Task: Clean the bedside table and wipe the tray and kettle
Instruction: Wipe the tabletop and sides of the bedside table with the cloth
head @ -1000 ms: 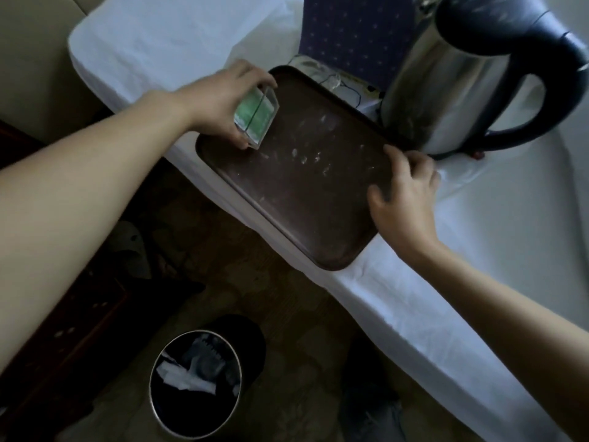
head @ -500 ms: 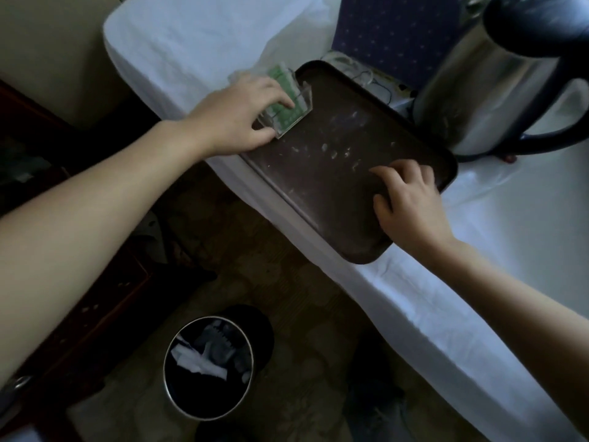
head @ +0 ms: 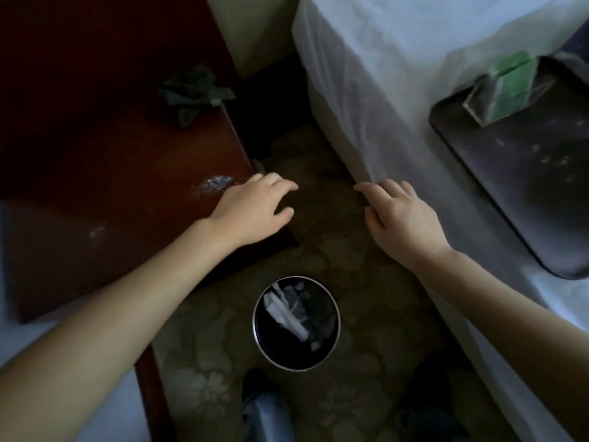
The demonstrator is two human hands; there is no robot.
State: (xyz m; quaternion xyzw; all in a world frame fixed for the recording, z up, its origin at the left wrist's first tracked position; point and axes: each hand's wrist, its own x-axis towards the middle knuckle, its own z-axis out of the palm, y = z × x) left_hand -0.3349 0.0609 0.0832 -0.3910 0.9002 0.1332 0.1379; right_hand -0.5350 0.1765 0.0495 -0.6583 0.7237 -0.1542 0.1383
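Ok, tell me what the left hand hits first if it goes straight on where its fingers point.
Likely the sheet hanging beside the right hand; the left hand has open air until then, though depth is unclear.

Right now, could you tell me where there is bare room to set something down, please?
The bedside table is bare between the crumpled cloth and the dusty smear by the left hand. The tray is bare nearer than the clear box. The floor gap is crowded: waste bin, right hand.

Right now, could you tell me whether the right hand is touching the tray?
Apart. The head view shows a strip of white sheet lying plainly between the right hand and the tray.
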